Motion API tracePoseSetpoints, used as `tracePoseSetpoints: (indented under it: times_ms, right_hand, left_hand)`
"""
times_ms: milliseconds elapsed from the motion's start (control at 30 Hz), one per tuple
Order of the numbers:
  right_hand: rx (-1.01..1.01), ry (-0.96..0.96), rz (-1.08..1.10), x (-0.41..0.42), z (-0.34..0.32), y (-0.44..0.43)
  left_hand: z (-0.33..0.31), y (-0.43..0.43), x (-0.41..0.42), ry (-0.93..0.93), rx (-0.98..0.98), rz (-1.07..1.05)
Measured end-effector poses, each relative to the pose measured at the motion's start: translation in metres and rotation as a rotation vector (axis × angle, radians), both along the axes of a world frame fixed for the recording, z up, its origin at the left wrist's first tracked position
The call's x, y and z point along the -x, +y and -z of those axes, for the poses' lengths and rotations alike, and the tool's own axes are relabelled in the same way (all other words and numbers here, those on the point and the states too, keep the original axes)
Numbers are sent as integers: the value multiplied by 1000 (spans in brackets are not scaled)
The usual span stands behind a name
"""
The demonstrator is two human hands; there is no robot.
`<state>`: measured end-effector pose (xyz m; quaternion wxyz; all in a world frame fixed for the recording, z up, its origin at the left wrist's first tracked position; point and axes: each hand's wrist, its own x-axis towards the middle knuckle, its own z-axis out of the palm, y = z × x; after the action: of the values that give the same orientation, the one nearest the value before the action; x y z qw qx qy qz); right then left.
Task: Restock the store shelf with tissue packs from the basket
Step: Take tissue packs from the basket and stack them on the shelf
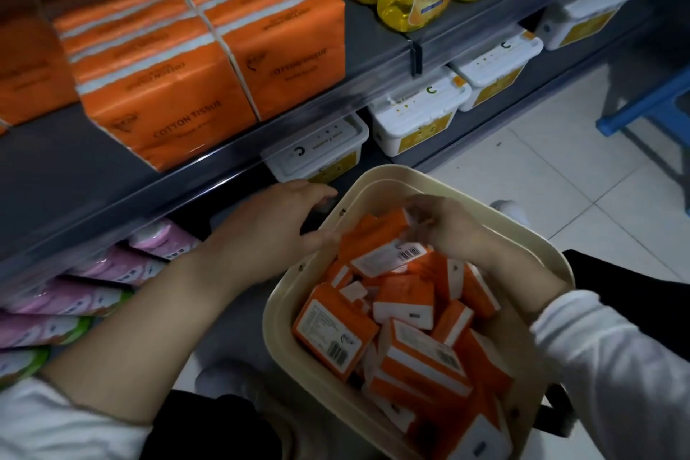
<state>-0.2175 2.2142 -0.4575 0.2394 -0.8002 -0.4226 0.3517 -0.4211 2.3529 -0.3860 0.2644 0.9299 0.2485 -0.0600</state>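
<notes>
Right hand (444,224) inside cream basket (537,246), fingers curled over far end of topmost orange tissue pack (381,248); pack tilted atop loose pile of same packs. Left hand (276,217) fingers relaxed, spread, at basket's far-left rim, thumb near pack's left end. Grey shelf (74,168) above-left holds stacked orange packs (179,86).

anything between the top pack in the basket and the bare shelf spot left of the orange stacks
Nothing visible blocks it. The right hand pinches the top tissue pack over the basket; the bare shelf patch up-left is open. Only the shelf's clear front lip must be cleared.
</notes>
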Motion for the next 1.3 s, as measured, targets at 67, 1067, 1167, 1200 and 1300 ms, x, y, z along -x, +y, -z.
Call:
tracePoseSetpoints:
  times_ms: [67,1067,1167,1200,1300]
  right_hand:
    - [-94,191,44,2,-25,-1]
    - [397,75,-280,108,72,1]
    - [381,29,-323,109,72,-2]
    - [366,38,-314,107,68,-1]
    - [331,62,-246,95,52,2]
  left_hand:
    - [1,0,1,8,25,-17]
    - [-18,16,24,-172,-149,-213]
    - [-19,14,23,-178,-141,-216]
    - [-19,13,22,-181,-136,-215]
    - [-21,11,21,-188,-123,-230]
